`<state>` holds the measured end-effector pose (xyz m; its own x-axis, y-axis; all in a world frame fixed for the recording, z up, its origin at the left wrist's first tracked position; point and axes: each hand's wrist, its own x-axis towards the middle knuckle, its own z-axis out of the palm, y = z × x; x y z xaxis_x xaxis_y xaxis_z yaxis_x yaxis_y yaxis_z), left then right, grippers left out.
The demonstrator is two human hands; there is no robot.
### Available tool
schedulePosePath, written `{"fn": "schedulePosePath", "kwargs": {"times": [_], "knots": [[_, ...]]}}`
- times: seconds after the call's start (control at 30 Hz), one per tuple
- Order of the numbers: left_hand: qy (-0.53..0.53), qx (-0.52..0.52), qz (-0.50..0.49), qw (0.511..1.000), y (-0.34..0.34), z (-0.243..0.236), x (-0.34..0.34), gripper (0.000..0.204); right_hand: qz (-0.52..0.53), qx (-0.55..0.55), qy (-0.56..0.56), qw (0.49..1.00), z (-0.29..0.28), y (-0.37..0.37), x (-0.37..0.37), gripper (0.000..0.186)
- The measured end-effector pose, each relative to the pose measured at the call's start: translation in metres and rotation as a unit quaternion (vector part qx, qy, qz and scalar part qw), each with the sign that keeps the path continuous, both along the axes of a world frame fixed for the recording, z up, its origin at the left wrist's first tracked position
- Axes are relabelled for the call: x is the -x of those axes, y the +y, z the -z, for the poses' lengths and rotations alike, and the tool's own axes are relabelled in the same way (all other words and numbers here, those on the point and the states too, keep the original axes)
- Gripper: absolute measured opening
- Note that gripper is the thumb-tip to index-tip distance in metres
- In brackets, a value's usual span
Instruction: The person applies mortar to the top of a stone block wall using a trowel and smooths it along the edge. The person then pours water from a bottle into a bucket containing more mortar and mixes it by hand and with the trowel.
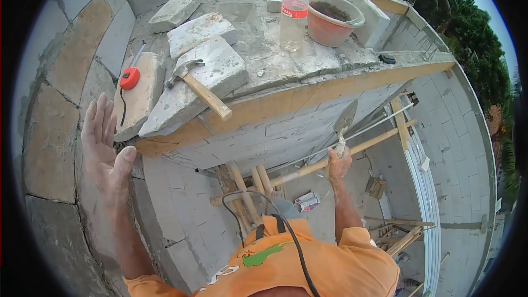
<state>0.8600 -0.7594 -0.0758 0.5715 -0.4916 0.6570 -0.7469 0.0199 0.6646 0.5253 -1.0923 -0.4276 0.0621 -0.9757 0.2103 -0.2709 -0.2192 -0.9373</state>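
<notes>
My left hand (107, 154) is raised, dusty, with its fingers stretched up and the thumb apart. It holds nothing and is nearest the block wall (52, 148) on the left; whether it touches the wall I cannot tell. My right hand (339, 165) is wrapped round the handle of a trowel (346, 118), whose mortar-smeared blade points up and away from me. On the ledge in front, a claw hammer (206, 95) lies across a light block piece (215, 69), its wooden handle toward me. A red tape measure (130, 78), partly drawn out, rests on a block slab (144, 91) beside my left hand.
A clear bottle (293, 16) with a red label and a reddish bucket (330, 22) of dark mix stand on the ledge. More block pieces (175, 12) lie behind. A small black object (386, 59) sits right. Below are wooden poles (352, 151) and a floor far down.
</notes>
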Motion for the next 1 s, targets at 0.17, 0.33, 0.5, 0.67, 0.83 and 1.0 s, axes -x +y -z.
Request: {"fn": "schedulePosePath", "kwargs": {"times": [0.17, 0.33, 0.5, 0.67, 0.83, 1.0], "knots": [[0.129, -0.15, 0.158, 0.967, -0.196, -0.018, -0.053, 0.117, 0.022, -0.014, -0.024, 0.999, -0.003, -0.018, 0.012, 0.023], [0.13, -0.216, 0.201, 0.947, -0.36, 0.003, -0.093, 0.125, 0.057, -0.021, 0.088, 0.994, -0.009, -0.017, 0.058, 0.031], [0.114, -0.265, 0.196, 0.937, -0.455, 0.047, -0.091, 0.127, 0.183, -0.109, 0.068, 0.975, 0.021, 0.003, 0.147, 0.037], [0.183, -0.113, 0.305, 0.928, -0.506, 0.089, -0.086, 0.1, 0.309, -0.079, 0.109, 0.942, 0.034, 0.072, 0.212, 0.056], [0.201, -0.047, 0.315, 0.926, -0.554, 0.092, -0.062, 0.07, 0.426, -0.235, 0.113, 0.866, 0.038, 0.149, 0.227, 0.06], [0.185, -0.018, 0.292, 0.938, -0.559, 0.085, -0.096, 0.067, 0.531, -0.255, 0.039, 0.807, 0.067, 0.194, 0.207, 0.062]]}}
